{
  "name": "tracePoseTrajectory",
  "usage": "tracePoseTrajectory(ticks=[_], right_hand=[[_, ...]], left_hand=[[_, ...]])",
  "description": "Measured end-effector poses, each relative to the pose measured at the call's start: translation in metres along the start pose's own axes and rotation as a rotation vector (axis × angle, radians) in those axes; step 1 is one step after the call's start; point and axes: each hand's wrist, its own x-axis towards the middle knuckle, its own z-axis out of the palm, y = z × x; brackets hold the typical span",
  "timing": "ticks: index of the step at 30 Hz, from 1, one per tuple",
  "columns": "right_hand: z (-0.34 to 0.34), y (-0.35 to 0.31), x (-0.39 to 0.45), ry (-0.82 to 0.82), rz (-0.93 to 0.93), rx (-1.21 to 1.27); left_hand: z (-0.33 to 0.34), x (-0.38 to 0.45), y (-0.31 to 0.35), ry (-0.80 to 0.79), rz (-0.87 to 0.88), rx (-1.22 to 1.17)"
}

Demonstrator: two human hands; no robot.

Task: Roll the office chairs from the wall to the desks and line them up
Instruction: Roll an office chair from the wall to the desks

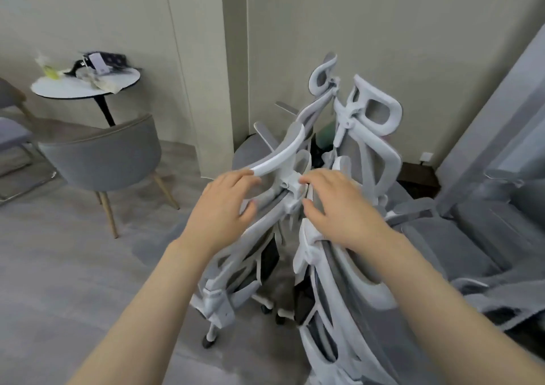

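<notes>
A pale panelled wall (383, 31) and a grey, matte floor (73, 266) are seen, and against the wall corner several office chairs (368, 137) are crowded together, touching one another. Their frames are made of smooth white plastic, curved and ribbed, with grey mesh backs and looped headrests. The nearest chair (250, 237) is tilted, its curved white headrest bar (280, 154) lying at hand level. To the left, a rounded tub chair (103, 154) in grey fabric on thin wooden legs is placed beside a round white bench (73, 91), on which blurred small items are scattered. The left hand (227, 204) is laid on the headrest bar, its grip half-curled around the bar's end. The right hand (339, 204) is rested on the central joint, fingers bent loosely; whether it is gripped cannot be told.
</notes>
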Motion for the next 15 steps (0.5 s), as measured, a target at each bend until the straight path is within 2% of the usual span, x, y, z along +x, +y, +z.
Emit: tracePoseTrajectory(ticks=[3, 7, 11, 15], right_hand=[[-0.008, 0.025, 0.063, -0.003, -0.095, -0.07], [0.011, 0.058, 0.133, -0.086, -0.151, -0.079], [0.042, 0.082, 0.176, -0.159, -0.257, -0.131], [0.063, 0.092, 0.199, -0.137, -0.352, -0.189]], left_hand=[[0.022, 0.039, -0.008, 0.02, -0.08, 0.002], [0.054, 0.061, -0.016, -0.034, -0.224, 0.048], [0.068, 0.064, -0.021, 0.078, -0.282, 0.074], [0.074, 0.059, -0.021, 0.155, -0.284, 0.064]])
